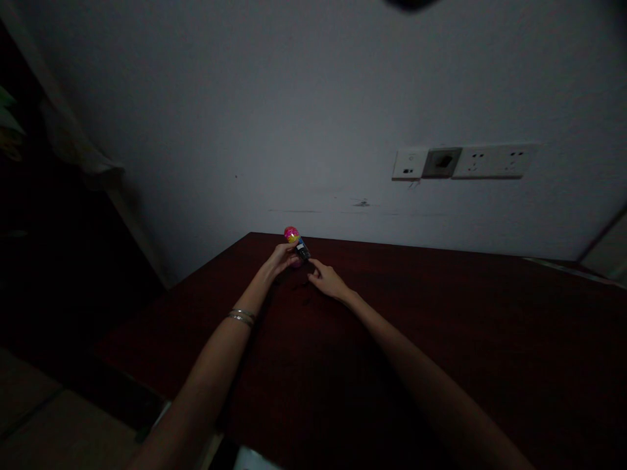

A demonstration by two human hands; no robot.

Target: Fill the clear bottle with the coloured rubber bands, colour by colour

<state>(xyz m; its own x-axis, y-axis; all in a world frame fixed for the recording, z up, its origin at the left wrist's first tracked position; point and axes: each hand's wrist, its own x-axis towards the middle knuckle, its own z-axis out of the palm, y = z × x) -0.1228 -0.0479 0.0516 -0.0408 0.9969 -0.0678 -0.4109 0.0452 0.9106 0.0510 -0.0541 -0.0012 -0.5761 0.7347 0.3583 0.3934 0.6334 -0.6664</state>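
A small, brightly coloured bottle-like container is held above the dark red table near the wall. Its top is pink and yellow, with blue and a dark label bearing a white patch lower down. My left hand is closed around its left side, covering part of it. From the right, my right hand brings its stretched index finger to the container's lower right edge. The thumb stands apart from that finger, and the hand holds nothing. Dim light hides the container's print.
The dark red table runs back to a pale wall. A row of socket plates sits on the wall at right. Pale cloth hangs at left, and floor tiles show below the table's left edge.
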